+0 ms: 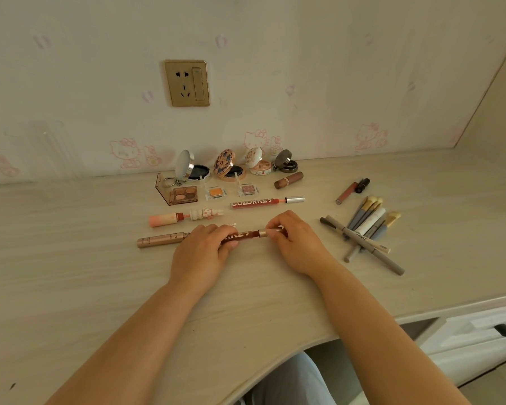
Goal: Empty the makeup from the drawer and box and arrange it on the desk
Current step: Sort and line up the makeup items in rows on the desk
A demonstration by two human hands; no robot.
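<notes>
Most of the makeup already lies sorted on the desk point(70, 258), so the task looks well advanced. Along the back edge, against the wall, 4 open compacts point(231, 168) stand in a row, with a brown lipstick point(289, 180) lying at the right end of that row. Just in front of them sit an eyeshadow palette point(181, 194) and 2 small single-colour pans point(231, 192). Nearer the front edge lie a red lip gloss tube point(268, 201), a pink tube with a figurine cap point(184, 217) and a gold tube point(162, 239), each lying lengthwise, left to right. Both hands are together at the middle of the desk on a dark red lip gloss point(247, 235): the left hand point(200, 249) grips its body, the right hand point(292, 244) pinches its silvery cap end, and the tube lies level just in front of the pink one, its left end by the gold tube. It seems about to be set down to complete that front row. Toward the right edge, a heap of brushes and pencils point(362, 229) lies crossed and untidy, with a thin pink gloss point(346, 192) and a small black lipstick point(362, 185) beside it; I judge these are still to be arranged. A white drawer point(479, 331) shows below the right front corner; whether it holds more cannot be told, and no box is in view.
</notes>
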